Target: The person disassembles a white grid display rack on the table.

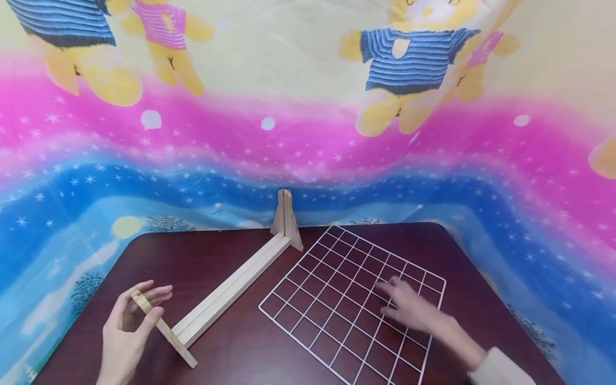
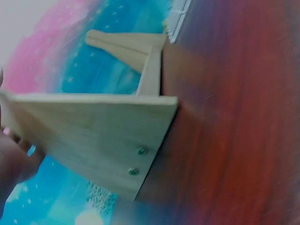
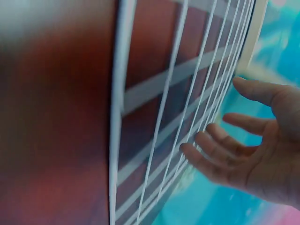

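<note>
A wooden stand [image 1: 233, 289] lies across the table, with a long grooved bar between two tapered end boards. My left hand [image 1: 127, 326] curls round the top of the near end board [image 1: 166, 331], thumb and fingers reaching past its edge. Two screws [image 2: 141, 150] show low on that board in the left wrist view. To the right, a white wire grid panel [image 1: 356, 299] lies flat on the table. My right hand [image 1: 409, 305], slightly blurred, is over the grid's right part with fingers spread and nothing held. In the right wrist view its fingertips [image 3: 187, 149] overlap the wires.
The dark red-brown table [image 1: 240, 353] has rounded far corners. The far end board [image 1: 287, 219] stands near its back edge, close to the grid's far corner. A patterned cloth [image 1: 298, 133] with bears and snowflakes hangs behind and around the table.
</note>
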### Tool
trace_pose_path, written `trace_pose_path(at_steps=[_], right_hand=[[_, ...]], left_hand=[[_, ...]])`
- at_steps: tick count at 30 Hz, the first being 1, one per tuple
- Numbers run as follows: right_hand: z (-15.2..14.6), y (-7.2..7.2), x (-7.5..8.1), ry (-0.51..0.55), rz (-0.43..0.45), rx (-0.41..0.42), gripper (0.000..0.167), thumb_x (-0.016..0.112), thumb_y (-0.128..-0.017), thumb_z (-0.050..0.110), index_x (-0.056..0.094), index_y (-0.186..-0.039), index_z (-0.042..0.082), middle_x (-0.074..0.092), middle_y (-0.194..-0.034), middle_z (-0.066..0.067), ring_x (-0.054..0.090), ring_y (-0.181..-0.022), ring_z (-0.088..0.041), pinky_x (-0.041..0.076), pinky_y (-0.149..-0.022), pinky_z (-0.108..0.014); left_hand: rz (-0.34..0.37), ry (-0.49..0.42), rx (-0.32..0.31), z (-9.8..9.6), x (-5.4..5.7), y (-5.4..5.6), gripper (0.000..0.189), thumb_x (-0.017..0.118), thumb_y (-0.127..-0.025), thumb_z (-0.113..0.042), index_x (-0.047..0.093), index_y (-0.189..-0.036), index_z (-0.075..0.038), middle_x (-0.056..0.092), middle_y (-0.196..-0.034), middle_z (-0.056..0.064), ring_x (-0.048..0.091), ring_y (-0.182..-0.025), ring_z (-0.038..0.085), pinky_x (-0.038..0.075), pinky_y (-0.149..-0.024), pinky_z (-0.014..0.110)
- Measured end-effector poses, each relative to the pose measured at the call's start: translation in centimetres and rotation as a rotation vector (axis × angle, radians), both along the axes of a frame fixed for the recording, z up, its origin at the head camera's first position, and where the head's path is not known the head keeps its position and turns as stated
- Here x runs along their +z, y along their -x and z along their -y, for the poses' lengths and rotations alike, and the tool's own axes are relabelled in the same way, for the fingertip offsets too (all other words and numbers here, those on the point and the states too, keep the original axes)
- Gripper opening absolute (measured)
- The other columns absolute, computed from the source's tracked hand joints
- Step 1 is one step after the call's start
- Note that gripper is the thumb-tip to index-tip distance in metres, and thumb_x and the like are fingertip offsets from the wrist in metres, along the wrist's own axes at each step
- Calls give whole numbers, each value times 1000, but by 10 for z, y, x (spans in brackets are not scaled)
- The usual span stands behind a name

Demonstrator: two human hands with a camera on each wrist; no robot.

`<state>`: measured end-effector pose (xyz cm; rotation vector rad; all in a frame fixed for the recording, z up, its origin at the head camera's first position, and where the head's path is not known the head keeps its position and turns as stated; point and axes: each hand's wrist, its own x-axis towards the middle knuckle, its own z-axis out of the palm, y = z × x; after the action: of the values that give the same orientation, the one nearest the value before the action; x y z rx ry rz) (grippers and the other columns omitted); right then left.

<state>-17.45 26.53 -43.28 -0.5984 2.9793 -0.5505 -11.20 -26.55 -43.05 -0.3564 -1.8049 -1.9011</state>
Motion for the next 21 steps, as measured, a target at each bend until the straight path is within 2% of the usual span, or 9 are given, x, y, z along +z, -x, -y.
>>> trace_pose_path(at_steps=[3, 4, 6, 7, 10, 14, 17, 21], right_hand=[[14, -26, -3, -1, 46, -21, 61, 79, -80, 20, 55, -131, -3, 53, -110, -14, 54, -99, -29, 53, -80, -47], [17, -33, -5, 0, 64, -30, 63, 79, -79, 22, 54, -131, -4, 53, -111, -15, 54, -100, -31, 52, -80, -48], [20, -41, -8, -11, 91, -52, 66, 81, -78, 26, 54, -130, -5, 52, -112, -17, 52, -102, -34, 50, -81, -51], [21, -44, -9, -18, 99, -63, 68, 82, -77, 27, 55, -130, -5, 52, -112, -17, 52, -101, -34, 50, -81, -51], [23, -49, -15, -43, 98, -88, 69, 85, -72, 27, 57, -128, -4, 51, -109, -13, 50, -97, -29, 50, -75, -47], [25, -52, -20, -92, 41, -115, 66, 88, -67, 26, 61, -122, 0, 49, -104, -10, 48, -93, -27, 49, -61, -43], [27, -54, -22, -125, -15, -131, 63, 89, -66, 25, 62, -118, 2, 50, -103, -12, 50, -93, -29, 49, -55, -43], [27, -55, -23, -145, -49, -125, 61, 88, -67, 22, 62, -118, 2, 51, -101, -11, 50, -92, -29, 49, -56, -43]], left_hand=[[-122, -72, -333, 18, -4, 7, 51, 38, -91, 26, 25, -140, 17, 55, -127, 30, 59, -114, 31, 45, -98, 28], [-152, -90, -426, 23, -6, 10, 51, 35, -91, 26, 22, -141, 18, 52, -129, 33, 57, -117, 34, 44, -99, 29], [-173, -109, -556, 31, -8, 13, 52, 33, -92, 26, 18, -141, 19, 48, -131, 36, 55, -119, 38, 44, -100, 33], [-177, -103, -588, 34, -8, 14, 53, 33, -91, 27, 17, -141, 20, 47, -131, 37, 54, -119, 39, 44, -100, 33], [-153, -23, -578, 38, -8, 15, 58, 38, -87, 30, 19, -141, 20, 48, -130, 36, 56, -118, 37, 45, -98, 31], [-102, 64, -498, 36, -6, 14, 59, 41, -84, 32, 25, -140, 20, 53, -127, 34, 59, -115, 33, 47, -96, 28], [-81, 84, -443, 34, -5, 14, 56, 43, -85, 30, 29, -138, 19, 56, -125, 30, 60, -113, 29, 48, -93, 26], [-108, 73, -422, 32, -8, 14, 51, 45, -86, 29, 31, -135, 21, 58, -123, 29, 62, -111, 27, 49, -92, 25]])
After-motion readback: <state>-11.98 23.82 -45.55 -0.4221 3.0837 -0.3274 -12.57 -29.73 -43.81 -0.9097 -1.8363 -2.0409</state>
